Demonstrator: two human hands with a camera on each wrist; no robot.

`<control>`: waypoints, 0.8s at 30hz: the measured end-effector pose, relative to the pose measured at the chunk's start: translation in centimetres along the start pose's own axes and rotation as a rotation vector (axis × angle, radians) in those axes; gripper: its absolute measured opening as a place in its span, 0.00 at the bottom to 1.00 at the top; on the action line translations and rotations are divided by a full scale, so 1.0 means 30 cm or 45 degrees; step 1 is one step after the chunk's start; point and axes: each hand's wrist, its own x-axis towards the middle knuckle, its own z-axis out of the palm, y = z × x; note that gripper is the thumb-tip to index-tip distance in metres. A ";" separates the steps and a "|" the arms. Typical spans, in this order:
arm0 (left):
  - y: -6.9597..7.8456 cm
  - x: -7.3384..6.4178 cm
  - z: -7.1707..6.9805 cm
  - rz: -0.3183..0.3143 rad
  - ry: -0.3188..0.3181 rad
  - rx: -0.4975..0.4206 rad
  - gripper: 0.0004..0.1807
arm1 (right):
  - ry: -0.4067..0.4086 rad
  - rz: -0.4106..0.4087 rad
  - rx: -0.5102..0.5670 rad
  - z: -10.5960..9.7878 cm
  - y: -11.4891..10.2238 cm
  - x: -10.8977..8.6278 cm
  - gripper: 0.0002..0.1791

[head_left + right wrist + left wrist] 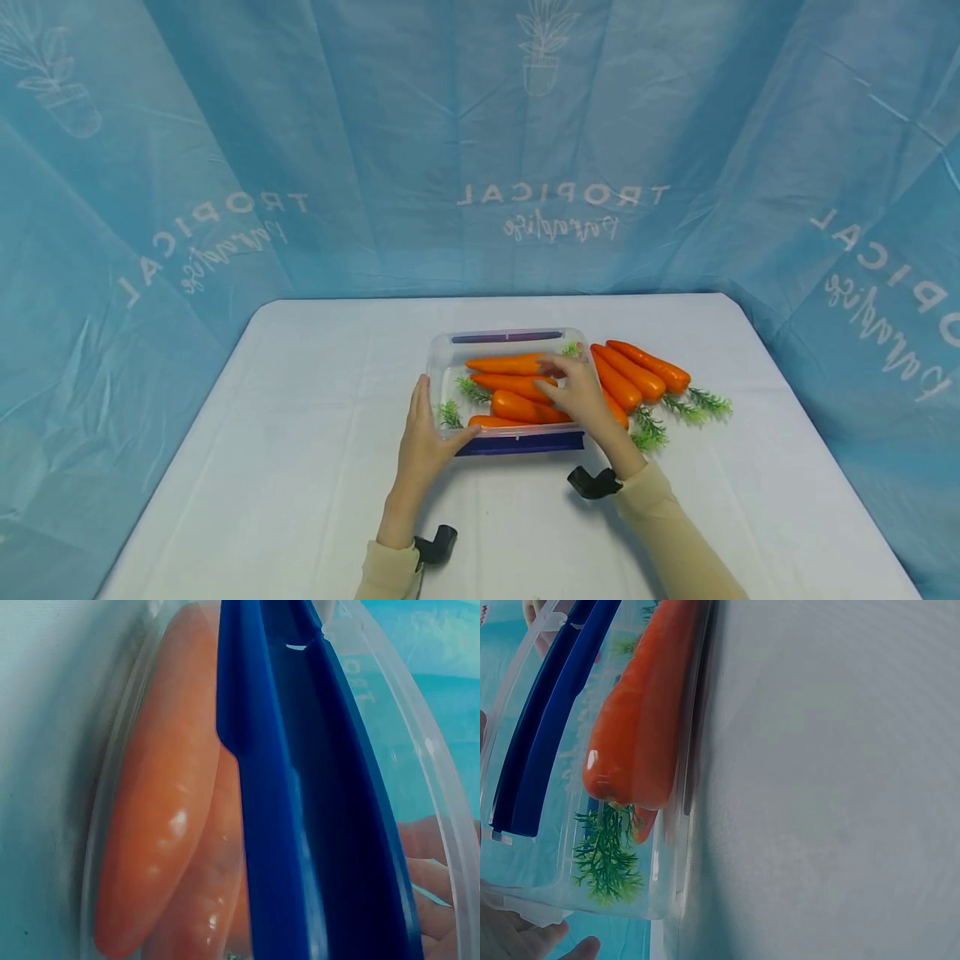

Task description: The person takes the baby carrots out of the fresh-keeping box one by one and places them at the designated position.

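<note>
A clear plastic container [517, 431] with dark blue flaps [517, 444] stands mid-table. Several carrots [506, 364] lie inside lengthwise, their green leafy tops [448, 414] showing at both ends. At the container's front left corner is my left hand [427, 442], thumb at the front rim, straight fingers along the left wall. My right hand [581, 392] reaches over the right side, its bent fingers near the carrots' ends, with a gap between thumb and fingers. In the right wrist view, a blue flap [330, 787] and the clear wall partly cover that hand's fingers [431, 900].
More carrots [648, 362] lie on the white table [330, 467] just right of the container, leafy ends [708, 404] pointing right. One is partly behind my right wrist. A blue printed curtain [375, 208] hangs behind and at both sides.
</note>
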 end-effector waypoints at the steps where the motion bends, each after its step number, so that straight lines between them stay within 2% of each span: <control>1: -0.001 0.000 0.000 -0.002 -0.001 0.005 0.64 | -0.006 0.008 0.000 0.001 0.001 -0.001 0.18; 5: -0.003 0.000 -0.003 -0.008 -0.004 0.015 0.64 | -0.069 0.050 0.032 0.002 0.007 -0.002 0.15; 8: 0.001 -0.001 -0.006 -0.017 -0.013 0.013 0.64 | -0.119 0.060 -0.014 0.004 0.005 -0.005 0.14; 13: 0.007 -0.004 -0.011 -0.031 -0.014 0.014 0.64 | -0.211 0.008 -0.128 0.010 -0.005 -0.007 0.14; 21: 0.010 -0.004 -0.006 -0.011 -0.014 -0.007 0.63 | -0.318 0.085 -0.139 0.008 0.009 -0.002 0.12; 24: 0.008 -0.003 -0.002 -0.013 -0.010 0.007 0.64 | -0.348 0.075 -0.147 0.006 0.014 0.000 0.11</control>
